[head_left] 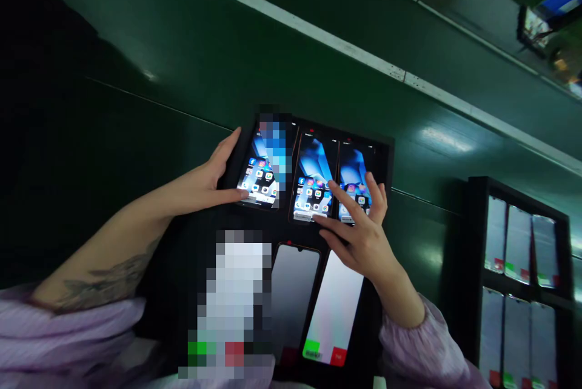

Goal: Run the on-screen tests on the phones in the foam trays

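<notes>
A black tray (386,162) holds smartphones in two rows, with three phones in its far row showing lit home screens. My left hand (213,174) holds the tray's left side, fingers along the outer wall and thumb on the lower left of the left phone (259,177). Over the far row, my right hand (364,234) is open with fingers spread; its fingertips are at the lower part of the middle phone (313,174). That hand partly covers the right phone (353,165). In the near row are a grey-screened phone (295,292) and a white-screened phone (334,310); pixelation hides another.
At the right stands a second black tray (475,225) with two rows of pale-screened phones, such as this phone (517,243). A light strip (291,16) crosses the green surface (191,56) beyond. Blurred objects are at the upper right.
</notes>
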The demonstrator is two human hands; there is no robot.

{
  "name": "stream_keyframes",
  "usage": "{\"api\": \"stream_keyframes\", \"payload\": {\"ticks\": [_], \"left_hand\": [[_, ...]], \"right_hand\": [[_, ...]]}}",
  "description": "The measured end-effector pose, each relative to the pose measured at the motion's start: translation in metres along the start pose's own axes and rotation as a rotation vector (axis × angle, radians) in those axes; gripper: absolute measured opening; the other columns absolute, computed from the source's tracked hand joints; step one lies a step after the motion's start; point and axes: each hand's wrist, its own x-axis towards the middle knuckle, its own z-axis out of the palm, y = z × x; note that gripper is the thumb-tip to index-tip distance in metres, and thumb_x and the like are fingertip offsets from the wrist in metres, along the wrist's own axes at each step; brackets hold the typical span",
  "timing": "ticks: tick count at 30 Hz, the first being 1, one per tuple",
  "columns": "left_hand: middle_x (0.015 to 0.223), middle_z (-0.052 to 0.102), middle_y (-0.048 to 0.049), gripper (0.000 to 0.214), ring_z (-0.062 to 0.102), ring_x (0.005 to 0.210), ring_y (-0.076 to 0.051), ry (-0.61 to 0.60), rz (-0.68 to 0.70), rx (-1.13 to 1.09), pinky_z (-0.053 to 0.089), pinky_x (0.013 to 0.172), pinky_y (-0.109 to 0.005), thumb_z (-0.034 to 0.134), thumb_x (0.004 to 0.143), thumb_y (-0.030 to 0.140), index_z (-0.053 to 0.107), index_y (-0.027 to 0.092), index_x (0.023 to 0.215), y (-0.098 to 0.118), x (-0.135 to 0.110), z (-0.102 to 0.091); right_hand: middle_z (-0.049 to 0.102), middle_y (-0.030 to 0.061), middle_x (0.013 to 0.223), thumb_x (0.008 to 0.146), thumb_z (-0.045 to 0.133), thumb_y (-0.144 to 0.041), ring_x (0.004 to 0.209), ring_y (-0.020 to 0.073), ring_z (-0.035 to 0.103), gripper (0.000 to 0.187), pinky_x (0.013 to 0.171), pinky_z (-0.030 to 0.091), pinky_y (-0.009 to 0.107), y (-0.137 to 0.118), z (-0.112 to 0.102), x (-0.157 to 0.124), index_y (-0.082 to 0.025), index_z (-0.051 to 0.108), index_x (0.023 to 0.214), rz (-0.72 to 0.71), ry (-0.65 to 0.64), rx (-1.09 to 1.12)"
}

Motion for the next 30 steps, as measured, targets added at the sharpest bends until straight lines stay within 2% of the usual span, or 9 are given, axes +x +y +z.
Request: {"api": "stream_keyframes", "payload": {"ticks": [5,9,11,13,15,18,22,27,30], "left_hand": [[0.184,0.011,-0.0129,0.142,0.026,0.168,-0.04,-0.024,-0.01,0.12,0.025,0.137,-0.066,0.065,0.072,0.095,-0.013,0.031,0.171,0.009,-0.001,-0.004],[0.184,0.005,-0.0162,0.145,0.016,0.17,-0.043,-0.074,-0.041,0.209,0.028,0.136,-0.065,0.065,0.069,0.098,-0.009,0.027,0.172,0.021,0.0,-0.005],[0.183,0.007,-0.0168,0.144,0.015,0.17,-0.045,-0.002,-0.052,0.235,0.028,0.136,-0.067,0.062,0.068,0.101,-0.001,0.025,0.173,0.024,0.0,0.0],[0.181,0.013,-0.0167,0.143,0.018,0.169,-0.045,0.134,-0.039,0.237,0.025,0.137,-0.069,0.058,0.067,0.104,0.004,0.026,0.173,0.025,0.0,0.008],[0.179,0.019,-0.0155,0.14,0.022,0.167,-0.045,0.22,-0.021,0.239,0.024,0.137,-0.07,0.057,0.067,0.104,0.008,0.027,0.173,0.023,-0.001,0.016],[0.177,0.022,-0.0142,0.139,0.029,0.164,-0.046,0.251,-0.021,0.248,0.032,0.134,-0.071,0.058,0.065,0.105,0.013,0.029,0.173,0.021,-0.001,0.022],[0.176,0.022,-0.0142,0.136,0.037,0.159,-0.045,0.269,-0.024,0.227,0.041,0.13,-0.068,0.06,0.066,0.104,0.018,0.03,0.172,0.024,-0.001,0.02],[0.18,0.014,-0.0142,0.139,0.022,0.168,-0.045,0.18,-0.102,0.094,0.028,0.136,-0.067,0.07,0.062,0.099,0.019,0.029,0.171,0.035,0.002,0.011],[0.182,0.014,-0.0096,0.129,0.027,0.168,-0.04,0.099,-0.152,-0.066,0.026,0.139,-0.062,0.079,0.067,0.087,0.021,0.035,0.169,0.04,0.004,0.005]], "right_hand": [[0.055,0.0065,0.166,0.106,0.059,-0.034,0.171,0.0437,0.011,0.025,0.128,0.025,0.084,-0.003,0.006,0.0,-0.03,0.078,0.12,0.121,0.036,-0.024],[0.051,0.0011,0.17,0.108,0.053,-0.028,0.171,0.037,0.017,0.029,0.134,0.028,0.071,0.008,-0.005,-0.004,-0.029,0.079,0.121,0.095,0.164,0.073],[0.056,-0.0027,0.167,0.107,0.052,-0.021,0.169,0.033,0.026,0.032,0.134,0.034,0.062,0.015,-0.012,-0.011,-0.03,0.082,0.116,0.104,0.233,0.102],[0.063,-0.0049,0.159,0.104,0.054,-0.015,0.165,0.0313,0.035,0.035,0.131,0.04,0.058,0.022,-0.018,-0.021,-0.031,0.085,0.11,0.141,0.273,0.1],[0.07,-0.0041,0.151,0.102,0.057,-0.014,0.161,0.0331,0.041,0.035,0.128,0.044,0.059,0.026,-0.02,-0.031,-0.032,0.087,0.102,0.181,0.316,0.069],[0.075,-0.0008,0.142,0.1,0.061,-0.018,0.157,0.0375,0.047,0.031,0.123,0.048,0.065,0.029,-0.018,-0.042,-0.032,0.088,0.092,0.201,0.373,0.006],[0.075,-0.0006,0.141,0.099,0.061,-0.018,0.157,0.0372,0.046,0.032,0.124,0.048,0.062,0.027,-0.015,-0.043,-0.031,0.088,0.087,0.17,0.367,-0.017],[0.069,-0.0043,0.151,0.098,0.064,-0.014,0.159,0.038,0.042,0.031,0.126,0.046,0.061,0.026,-0.013,-0.039,-0.033,0.088,0.094,0.216,0.288,-0.032],[0.064,-0.0044,0.158,0.099,0.064,-0.014,0.16,0.0397,0.04,0.031,0.125,0.046,0.064,0.028,-0.01,-0.04,-0.034,0.087,0.104,0.276,0.269,-0.079]]}}
